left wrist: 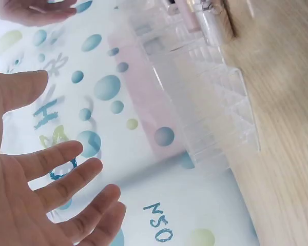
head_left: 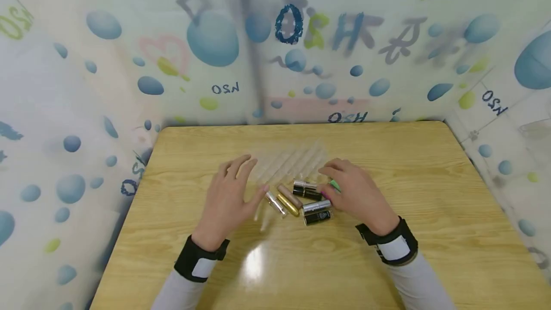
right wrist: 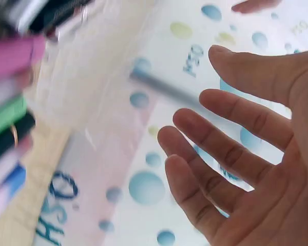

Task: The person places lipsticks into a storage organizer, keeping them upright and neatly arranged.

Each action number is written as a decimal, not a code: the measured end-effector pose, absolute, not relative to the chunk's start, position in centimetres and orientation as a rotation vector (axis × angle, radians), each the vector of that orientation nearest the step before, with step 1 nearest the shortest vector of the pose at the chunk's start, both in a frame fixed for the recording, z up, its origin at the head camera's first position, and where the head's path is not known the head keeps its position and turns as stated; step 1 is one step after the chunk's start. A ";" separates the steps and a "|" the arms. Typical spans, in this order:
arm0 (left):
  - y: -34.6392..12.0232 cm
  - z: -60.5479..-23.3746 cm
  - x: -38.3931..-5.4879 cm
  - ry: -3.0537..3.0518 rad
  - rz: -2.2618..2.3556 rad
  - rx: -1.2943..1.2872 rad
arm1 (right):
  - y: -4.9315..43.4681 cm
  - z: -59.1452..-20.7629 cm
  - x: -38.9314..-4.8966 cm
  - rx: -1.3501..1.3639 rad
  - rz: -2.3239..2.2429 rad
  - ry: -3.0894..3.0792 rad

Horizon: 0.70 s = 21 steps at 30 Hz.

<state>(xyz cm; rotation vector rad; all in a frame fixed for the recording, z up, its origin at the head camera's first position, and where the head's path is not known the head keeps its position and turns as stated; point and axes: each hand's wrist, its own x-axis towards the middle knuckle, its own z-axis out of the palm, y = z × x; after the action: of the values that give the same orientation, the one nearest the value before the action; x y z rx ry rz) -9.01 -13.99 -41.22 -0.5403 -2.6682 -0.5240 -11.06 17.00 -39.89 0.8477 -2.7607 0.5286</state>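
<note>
A clear plastic organizer with slanted compartments (head_left: 290, 159) stands on the table, also visible in the left wrist view. In front of it lie several lipstick tubes, among them a gold tube (head_left: 288, 204), a silver tube (head_left: 316, 206) and a black tube (head_left: 317, 217). My left hand (head_left: 228, 197) hovers left of them, fingers spread, holding nothing. My right hand (head_left: 359, 195) is above the right side of the tubes, fingers loosely bent with nothing in them. It partly hides a green tube (head_left: 335, 185). In the right wrist view a pink tube (right wrist: 13, 56) lies among others.
The wooden table (head_left: 430, 195) extends around the hands. A patterned cloth (head_left: 344, 71) hangs behind its back edge and along the sides. Light glares on the tabletop in front of the tubes.
</note>
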 end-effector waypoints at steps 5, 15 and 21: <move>-13.5 -42.0 -8.5 -2.659 -0.544 -0.580 | 14.9 -41.4 -10.7 0.960 0.511 -2.799; -12.4 -43.8 -8.6 -2.664 -0.501 -0.674 | 11.3 -45.6 -10.4 1.093 0.445 -2.745; -12.0 -45.1 -8.8 -2.718 -0.506 -0.788 | 10.3 -46.5 -9.9 1.109 0.436 -2.731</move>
<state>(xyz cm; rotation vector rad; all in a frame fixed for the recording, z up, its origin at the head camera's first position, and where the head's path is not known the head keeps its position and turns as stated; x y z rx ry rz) -8.81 -11.96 -45.14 -0.7881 -2.7185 -0.5059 -9.91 10.28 -46.50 1.1088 -2.7312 0.4363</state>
